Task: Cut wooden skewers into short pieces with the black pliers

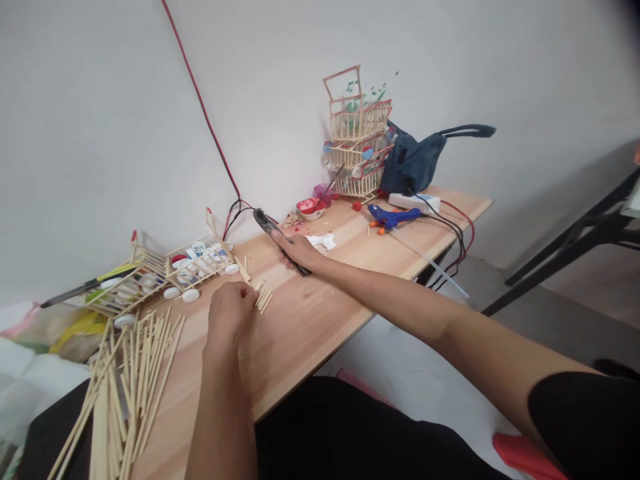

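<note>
Loose sticks (pixel 131 373), pale wooden table (pixel 320 310), white wall (pixel 100 120)

The pale wooden bench (pixel 320 313) runs from 7 o'clock up to 2 o'clock. At 7 o'clock a loose heap of long sticks (pixel 135 373) lies fanned over its near end. At 9 o'clock sits a stick cart (pixel 165 270) with white caps (pixel 190 295) beside it. A few short sticks (pixel 263 297) lie near the middle, black pliers (pixel 280 243) just beyond. Toward 1 o'clock stand a red bowl (pixel 311 208), stacked stick baskets (pixel 357 143) and a dark bag (pixel 415 163), with a blue glue gun (pixel 393 217) and a white power strip (pixel 414 201) in front of them.
</note>
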Tool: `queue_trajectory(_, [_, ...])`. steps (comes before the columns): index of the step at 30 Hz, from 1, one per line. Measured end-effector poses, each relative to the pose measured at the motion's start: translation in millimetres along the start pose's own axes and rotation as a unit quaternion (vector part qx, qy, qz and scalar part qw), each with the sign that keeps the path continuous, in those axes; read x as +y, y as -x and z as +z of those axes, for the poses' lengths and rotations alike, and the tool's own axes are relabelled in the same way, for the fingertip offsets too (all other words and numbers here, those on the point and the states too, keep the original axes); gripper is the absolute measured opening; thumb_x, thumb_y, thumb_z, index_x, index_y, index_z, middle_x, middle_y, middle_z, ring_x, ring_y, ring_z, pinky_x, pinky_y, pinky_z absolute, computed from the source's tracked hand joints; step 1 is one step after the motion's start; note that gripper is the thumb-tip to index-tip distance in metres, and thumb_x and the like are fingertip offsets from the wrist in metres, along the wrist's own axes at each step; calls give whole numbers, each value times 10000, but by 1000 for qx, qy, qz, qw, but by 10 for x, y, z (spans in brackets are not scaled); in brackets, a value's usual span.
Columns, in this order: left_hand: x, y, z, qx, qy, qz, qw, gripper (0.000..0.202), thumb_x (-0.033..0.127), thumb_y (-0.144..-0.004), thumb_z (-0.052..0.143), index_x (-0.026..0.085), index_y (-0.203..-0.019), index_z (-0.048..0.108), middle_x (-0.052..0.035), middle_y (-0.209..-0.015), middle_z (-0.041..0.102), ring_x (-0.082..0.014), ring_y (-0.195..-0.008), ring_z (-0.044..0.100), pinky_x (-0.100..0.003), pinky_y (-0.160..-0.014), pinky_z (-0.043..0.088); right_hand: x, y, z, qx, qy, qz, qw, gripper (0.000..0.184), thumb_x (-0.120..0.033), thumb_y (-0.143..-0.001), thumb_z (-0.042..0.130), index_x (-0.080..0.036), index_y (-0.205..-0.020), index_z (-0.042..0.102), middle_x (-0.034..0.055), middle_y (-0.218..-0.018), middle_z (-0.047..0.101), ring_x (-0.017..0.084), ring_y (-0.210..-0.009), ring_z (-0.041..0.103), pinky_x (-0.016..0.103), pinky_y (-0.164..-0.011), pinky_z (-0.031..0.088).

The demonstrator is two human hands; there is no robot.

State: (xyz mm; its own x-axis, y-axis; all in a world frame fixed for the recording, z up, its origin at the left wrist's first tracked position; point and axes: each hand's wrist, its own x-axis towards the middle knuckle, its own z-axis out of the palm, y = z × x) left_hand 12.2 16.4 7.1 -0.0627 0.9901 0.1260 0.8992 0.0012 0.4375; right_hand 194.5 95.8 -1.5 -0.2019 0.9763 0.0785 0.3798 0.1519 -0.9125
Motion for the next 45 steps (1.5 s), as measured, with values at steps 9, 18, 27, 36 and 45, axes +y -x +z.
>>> queue_trajectory(9, [-62, -40, -15, 46, 61, -4, 997, 172, 310, -693, 599, 196, -619, 703, -51, -618, 651, -196, -627, 556, -267, -551, 334, 166, -97, -83, -48, -236, 78, 967, 607, -722, -844, 368, -157, -690, 529, 6, -543, 533, 99, -467, 507, 196, -444, 430])
queue_trajectory(18, [147, -41, 55, -45, 540, -59, 838, 395, 442, -554, 787, 117, -750, 679, 24, -558, 565, -65, -448, 458, -190, -426, 314, 63, 100, 11, -186, -270, -113, 938, 316, -442, -777, 664, -128, -805, 646, 6, -676, 588, 110, -622, 550, 220, -580, 448])
queue_trajectory(27, [248, -23, 154, -65, 567, -62, 819, 389, 455, -569, 796, 111, -663, 640, 16, -517, 574, -49, -421, 471, -175, -424, 323, 58, 134, 80, -131, -191, -187, 955, 298, -424, -786, 625, -136, -713, 598, 11, -678, 591, 120, -645, 544, 225, -605, 430])
queue_trajectory(36, [207, -38, 152, -28, 517, -50, 854, 366, 497, -681, 670, 135, -698, 615, 22, -543, 547, -78, -442, 459, -213, -457, 319, 39, 131, 126, -115, -245, -152, 951, 344, -478, -734, 656, -145, -699, 579, 8, -644, 582, 128, -619, 552, 240, -592, 452])
queue_trajectory(45, [216, 73, 158, 69, -5, -5, 998, 178, 371, -789, 570, 200, -777, 619, -38, -723, 642, -196, -713, 568, -276, -611, 343, 162, -49, 78, -16, -241, -101, 965, 244, -371, -733, 659, -157, -652, 575, -6, -601, 586, 110, -555, 548, 219, -536, 444])
